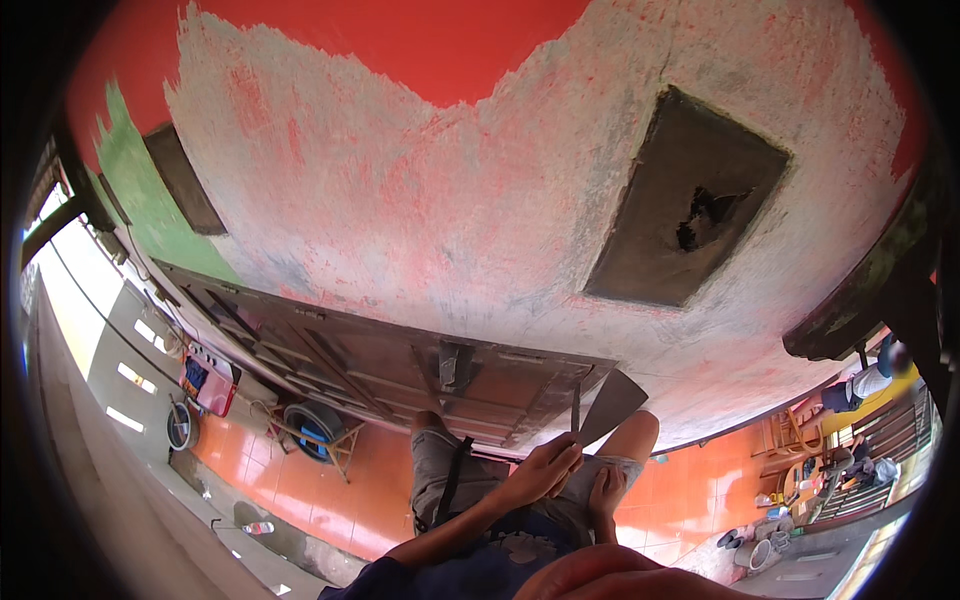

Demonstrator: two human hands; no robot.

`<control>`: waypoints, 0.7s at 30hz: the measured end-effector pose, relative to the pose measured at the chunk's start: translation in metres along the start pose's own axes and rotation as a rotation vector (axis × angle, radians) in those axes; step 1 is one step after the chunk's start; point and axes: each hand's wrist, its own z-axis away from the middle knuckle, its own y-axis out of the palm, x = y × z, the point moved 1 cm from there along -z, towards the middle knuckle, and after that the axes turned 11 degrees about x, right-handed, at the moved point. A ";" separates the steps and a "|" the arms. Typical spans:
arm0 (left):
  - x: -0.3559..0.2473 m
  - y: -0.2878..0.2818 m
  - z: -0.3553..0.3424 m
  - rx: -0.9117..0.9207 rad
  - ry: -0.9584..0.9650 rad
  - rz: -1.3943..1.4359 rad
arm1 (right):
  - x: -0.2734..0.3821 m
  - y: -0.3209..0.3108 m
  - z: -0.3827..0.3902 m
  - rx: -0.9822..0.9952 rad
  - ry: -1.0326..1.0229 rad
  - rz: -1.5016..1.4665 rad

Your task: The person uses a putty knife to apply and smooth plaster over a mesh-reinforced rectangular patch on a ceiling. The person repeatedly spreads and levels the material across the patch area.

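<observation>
Head view: seated on a metal scaffold platform [400, 365] running across the middle of the frame, a person faces a wall [450, 200] scraped from red down to pale plaster, with red paint left along the top edge. The left hand [545, 468], lower centre, is clenched around the handle of a wide-bladed scraper [608, 402], whose dark blade angles up and to the right just beside the wall's lower edge. The right hand [604, 495] rests on the knee just below it; whether its fingers are curled or loose cannot be told.

A dark rectangular recess [690, 200] with a broken hole sits at upper right, a smaller recess [185, 180] and a green painted strip [135, 180] at upper left. Far below, orange floor tiles [330, 490] show at lower left, with buckets at lower right.

Done well, the scraping would likely call for a low blade angle, short even strokes, a firm grip and a steady seat well back from the platform edge, given the drop beneath.
</observation>
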 end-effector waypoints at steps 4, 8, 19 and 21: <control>0.040 -0.001 0.020 0.003 0.006 0.066 | 0.004 -0.007 -0.035 0.261 0.391 -0.606; 0.026 -0.019 0.037 -0.045 0.189 0.186 | 0.088 -0.019 -0.120 0.202 0.085 -0.844; -0.101 -0.051 0.042 -0.313 0.593 0.112 | 0.338 -0.067 -0.278 0.643 -0.117 -1.347; -0.127 -0.052 0.038 -0.352 0.677 0.090 | 0.361 -0.077 -0.307 0.606 -0.174 -1.277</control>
